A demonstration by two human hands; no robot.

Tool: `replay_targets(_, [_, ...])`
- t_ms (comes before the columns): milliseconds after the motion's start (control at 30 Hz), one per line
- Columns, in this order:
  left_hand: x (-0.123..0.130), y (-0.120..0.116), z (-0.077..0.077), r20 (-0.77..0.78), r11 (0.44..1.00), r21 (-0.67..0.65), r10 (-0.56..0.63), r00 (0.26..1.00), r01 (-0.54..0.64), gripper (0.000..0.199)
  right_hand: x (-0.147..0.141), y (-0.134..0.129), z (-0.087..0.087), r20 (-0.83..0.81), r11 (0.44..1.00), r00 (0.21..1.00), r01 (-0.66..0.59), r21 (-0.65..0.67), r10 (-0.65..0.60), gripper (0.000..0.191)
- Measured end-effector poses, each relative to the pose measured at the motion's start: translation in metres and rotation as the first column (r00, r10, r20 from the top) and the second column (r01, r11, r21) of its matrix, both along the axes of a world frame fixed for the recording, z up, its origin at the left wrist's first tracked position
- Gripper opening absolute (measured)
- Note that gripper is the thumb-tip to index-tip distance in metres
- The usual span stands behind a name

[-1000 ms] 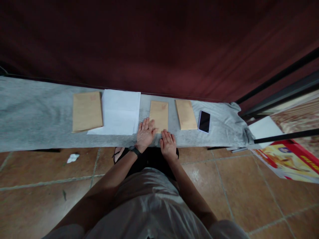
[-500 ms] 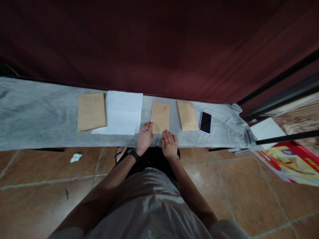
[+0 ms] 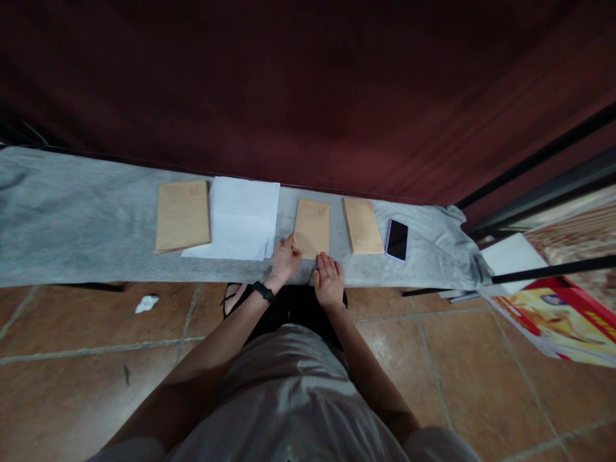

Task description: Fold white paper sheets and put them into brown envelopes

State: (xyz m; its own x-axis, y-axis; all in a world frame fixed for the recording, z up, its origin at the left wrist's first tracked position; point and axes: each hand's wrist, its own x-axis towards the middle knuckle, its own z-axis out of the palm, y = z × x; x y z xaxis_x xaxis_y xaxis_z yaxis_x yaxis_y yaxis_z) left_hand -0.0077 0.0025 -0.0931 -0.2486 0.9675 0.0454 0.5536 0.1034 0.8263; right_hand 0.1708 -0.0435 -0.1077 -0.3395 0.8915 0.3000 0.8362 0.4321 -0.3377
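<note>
A brown envelope (image 3: 312,228) lies upright to me on the grey cloth, a faint red mark near its top right. My left hand (image 3: 285,258), with a dark watch on the wrist, is at its lower left edge; the fingers are curled there, and whether they pinch the paper is too small to tell. My right hand (image 3: 328,280) lies flat, palm down, its fingertips at the envelope's lower right corner. Left of them are white paper sheets (image 3: 244,218) and a stack of brown envelopes (image 3: 183,215). More brown envelopes (image 3: 364,226) lie to the right.
A phone (image 3: 397,240) lies right of the envelopes on the cloth-covered narrow table (image 3: 96,218). A dark red curtain (image 3: 308,96) hangs behind it. At the right stand black bars and a red and yellow box (image 3: 572,317). White crumpled paper (image 3: 147,304) is on the tiled floor.
My left hand has turned and its fingers have curled in at the envelope's lower left edge. My right hand has hardly moved. The view has shifted slightly.
</note>
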Motion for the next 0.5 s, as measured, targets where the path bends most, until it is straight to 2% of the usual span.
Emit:
replay_targets(133, [-0.003,0.006,0.000,0.153,0.993,-0.108,0.058,0.987,-0.042,0.065,0.000,0.000,0.002,0.002,1.000,1.000,-0.001,-0.001,0.001,0.047])
replay_targets(233, [-0.003,0.006,0.005,0.262,0.992,-0.128,0.046,0.964,-0.013,0.053,0.001,0.001,0.004,-0.005,1.000,1.000,-0.013,-0.013,0.013,0.047])
replay_targets(333, [0.000,-0.002,0.011,0.381,0.993,-0.121,0.041,0.924,0.005,0.043,0.003,-0.001,0.007,-0.013,0.999,1.000,-0.028,-0.031,0.028,0.046])
replay_targets(500, [0.005,-0.024,0.024,0.534,0.995,-0.097,0.057,0.843,-0.006,0.044,-0.001,-0.007,0.012,-0.016,0.999,0.999,-0.038,-0.038,0.037,0.047])
